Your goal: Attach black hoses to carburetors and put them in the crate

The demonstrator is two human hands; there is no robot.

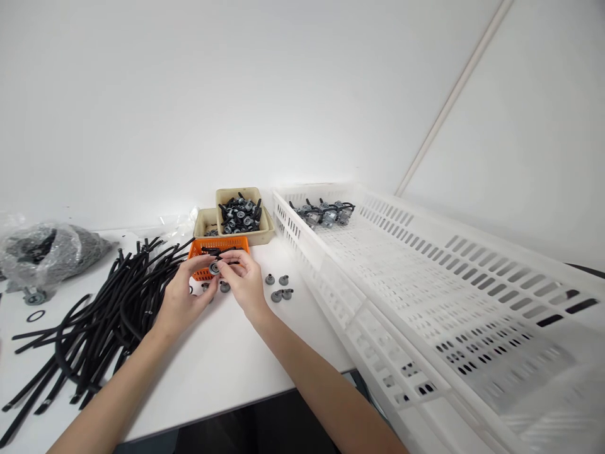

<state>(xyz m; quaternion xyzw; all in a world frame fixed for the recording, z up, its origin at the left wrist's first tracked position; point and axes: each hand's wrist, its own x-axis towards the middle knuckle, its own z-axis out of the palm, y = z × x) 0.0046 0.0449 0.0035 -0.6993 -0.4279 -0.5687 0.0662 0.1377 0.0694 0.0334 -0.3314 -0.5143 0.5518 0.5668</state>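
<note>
Between both sets of fingertips is a small round grey fitting (214,268) with a ring-shaped face. My left hand (185,291) pinches it from the left. From the other side, my right hand (243,282) grips it with thumb and fingers. Just behind the hands stands an orange basket (242,242) with dark parts inside, partly covered by my fingers. Loose grey fittings (276,296) lie on the table right of my right hand, and another grey fitting (224,287) sits beneath the hands.
Black rubber tubes (101,321) spread over the table's left side, beside a bubble-wrap bag (57,252) and a black ring (35,316). Beige bins (267,234) of fittings stand at the back. A long white perforated crate (331,290) fills the right, with several tubed assemblies (326,214) at its far end.
</note>
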